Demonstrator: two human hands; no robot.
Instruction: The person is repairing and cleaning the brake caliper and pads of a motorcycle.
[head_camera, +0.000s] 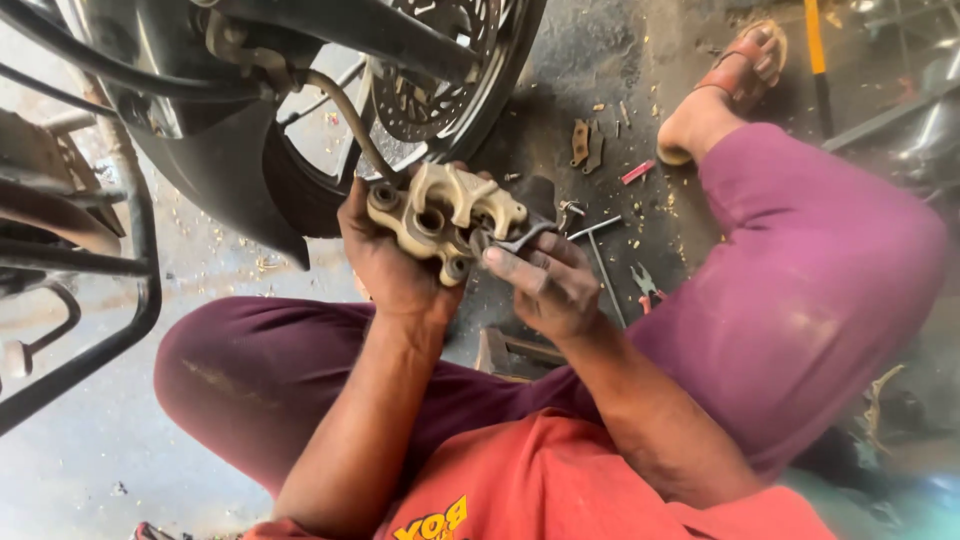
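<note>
My left hand grips a tan metal brake caliper from behind and holds it up in front of me. A rubber hose runs from the caliper up toward the motorcycle wheel and its perforated brake disc. With its fingers my right hand pinches a dark flat brake pad against the caliper's right side. I am squatting on the ground, knees apart, in purple trousers and an orange shirt.
The motorcycle's black frame and guard bars fill the left. On the dirty concrete lie two worn brake pads, a T-handle wrench, pliers and small bits. My sandalled foot is at the upper right.
</note>
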